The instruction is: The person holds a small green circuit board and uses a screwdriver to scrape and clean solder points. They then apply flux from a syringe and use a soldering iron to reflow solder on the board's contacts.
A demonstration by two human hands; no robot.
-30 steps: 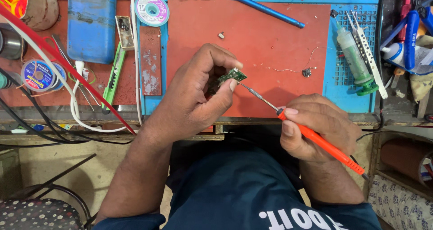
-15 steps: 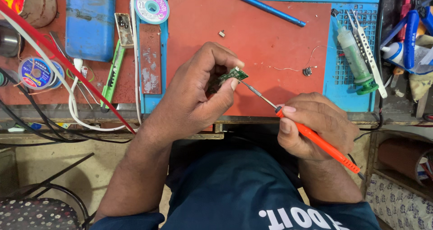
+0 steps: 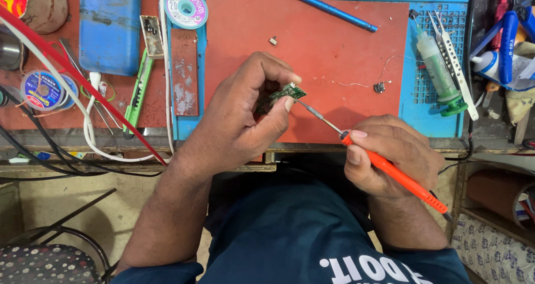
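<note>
L hand (image 3: 239,122) still pinches the small green circuit board (image 3: 287,92) in its grip, just above the red mat (image 3: 345,55) on the counter. R hand (image 3: 390,153) stays clenched on the orange soldering iron (image 3: 398,175), tip touching board edge; hardly any shift vs. a sec ago, so work's steady on that spot

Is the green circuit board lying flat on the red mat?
No, the left hand holds the small green circuit board up off the red mat, while the right hand points the orange soldering iron at it.
</note>
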